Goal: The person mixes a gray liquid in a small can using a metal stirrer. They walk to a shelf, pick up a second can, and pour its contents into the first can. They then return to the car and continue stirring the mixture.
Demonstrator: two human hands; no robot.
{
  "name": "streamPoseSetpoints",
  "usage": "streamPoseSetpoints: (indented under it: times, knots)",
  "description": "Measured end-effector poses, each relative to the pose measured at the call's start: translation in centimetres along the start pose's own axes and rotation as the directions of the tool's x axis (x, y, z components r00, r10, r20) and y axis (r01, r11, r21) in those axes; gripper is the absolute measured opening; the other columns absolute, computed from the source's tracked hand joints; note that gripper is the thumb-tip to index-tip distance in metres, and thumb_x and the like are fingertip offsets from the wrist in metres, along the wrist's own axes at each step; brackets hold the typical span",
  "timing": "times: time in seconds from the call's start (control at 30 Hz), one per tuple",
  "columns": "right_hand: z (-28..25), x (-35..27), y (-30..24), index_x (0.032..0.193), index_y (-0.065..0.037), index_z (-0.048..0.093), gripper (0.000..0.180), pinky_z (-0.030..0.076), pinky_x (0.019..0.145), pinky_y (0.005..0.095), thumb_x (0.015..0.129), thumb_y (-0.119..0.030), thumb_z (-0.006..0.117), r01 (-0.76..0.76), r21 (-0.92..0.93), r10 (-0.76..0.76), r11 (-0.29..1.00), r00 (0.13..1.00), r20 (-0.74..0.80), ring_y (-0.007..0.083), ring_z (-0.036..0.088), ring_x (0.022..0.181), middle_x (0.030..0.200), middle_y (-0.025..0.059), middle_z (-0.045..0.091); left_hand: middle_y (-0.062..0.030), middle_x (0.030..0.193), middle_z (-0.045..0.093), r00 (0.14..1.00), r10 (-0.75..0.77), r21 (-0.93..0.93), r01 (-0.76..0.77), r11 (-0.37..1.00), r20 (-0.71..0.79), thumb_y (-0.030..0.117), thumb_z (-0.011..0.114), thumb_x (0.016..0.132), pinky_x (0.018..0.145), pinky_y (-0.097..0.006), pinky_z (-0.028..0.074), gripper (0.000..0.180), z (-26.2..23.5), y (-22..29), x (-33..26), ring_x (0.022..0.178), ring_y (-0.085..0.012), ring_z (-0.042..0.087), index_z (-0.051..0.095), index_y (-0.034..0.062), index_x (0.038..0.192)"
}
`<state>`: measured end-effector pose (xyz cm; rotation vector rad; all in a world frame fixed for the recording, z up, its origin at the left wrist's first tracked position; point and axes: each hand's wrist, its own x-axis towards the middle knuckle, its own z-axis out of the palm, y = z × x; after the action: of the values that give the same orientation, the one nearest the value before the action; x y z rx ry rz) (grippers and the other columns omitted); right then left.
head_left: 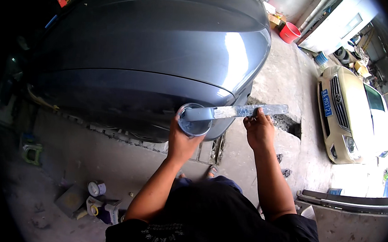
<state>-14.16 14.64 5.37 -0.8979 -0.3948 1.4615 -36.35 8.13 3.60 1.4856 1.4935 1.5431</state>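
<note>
1. Left hand [182, 143] grasps a clear cup [197, 134] near the dark car [131, 49].
2. Right hand [260, 131] pinches a long flat stick [242, 111] near its outer end.
3. Grey-blue coating covers the stick's other end, which lies across the cup's mouth.
4. Off to the right stands a cream car [354, 114].

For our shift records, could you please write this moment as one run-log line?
left hand: holding clear cup with grey liquid | right hand: holding flat stick, coated end at cup's mouth | ahead: dark car
</note>
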Motion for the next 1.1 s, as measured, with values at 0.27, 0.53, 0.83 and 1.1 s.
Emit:
streamPoseSetpoints:
  times: [0.27,0.53,0.83,1.1]
  knots:
    - [-0.4,0.1,0.4,0.087,-0.008,0.048,0.01,0.05,0.067,0.0334,0.094,-0.015,0.052,-0.008,0.018,0.009,1.0,0.999,-0.044,0.016,0.054,0.068,0.077,0.0036,0.054,-0.0181,0.116,0.052,0.999,0.023,0.048,-0.022,0.999,-0.03,0.013,0.082,0.066,0.09,-0.037,0.044,0.075,0.2,-0.1,0.1,0.107,-0.0303,0.055,0.041,-0.0024,0.127]
    - [-0.2,-0.2,0.5,0.086,-0.008,0.047,0.012,0.049,0.068,0.0338,0.094,-0.015,0.052,0.002,0.016,-0.001,1.0,0.998,-0.057,0.0165,0.054,0.068,0.077,0.0043,0.054,-0.0183,0.115,0.053,0.997,0.079,0.053,-0.078,0.996,-0.02,0.014,0.082,0.066,0.091,-0.038,0.044,0.075,-0.1,-0.5,0.3,0.107,-0.031,0.054,0.041,-0.0019,0.127]
    - [0.2,-1.1,0.5,0.086,-0.01,0.048,0.011,0.05,0.069,0.034,0.095,-0.016,0.052,0.039,-0.006,-0.039,0.999,0.998,-0.048,0.0152,0.054,0.067,0.076,0.0028,0.055,-0.0176,0.115,0.051,0.998,0.056,0.02,-0.057,0.998,0.029,0.012,0.081,0.066,0.091,-0.039,0.043,0.075,-0.5,-0.9,0.4,0.108,-0.0318,0.052,0.041,-0.0005,0.128]
    - [-0.4,-4.5,-2.4,0.096,-0.008,0.051,0.011,0.051,0.069,0.0326,0.095,-0.019,0.053,0.253,-0.185,-0.252,0.95,0.967,0.027,0.0166,0.059,0.078,0.089,0.0049,0.061,-0.0186,0.116,0.049,0.988,0.118,0.04,-0.123,0.992,0.103,0.01,0.082,0.062,0.092,-0.04,0.042,0.083,0.9,-0.6,-1.1,0.108,-0.0343,0.052,0.037,0.0002,0.132]
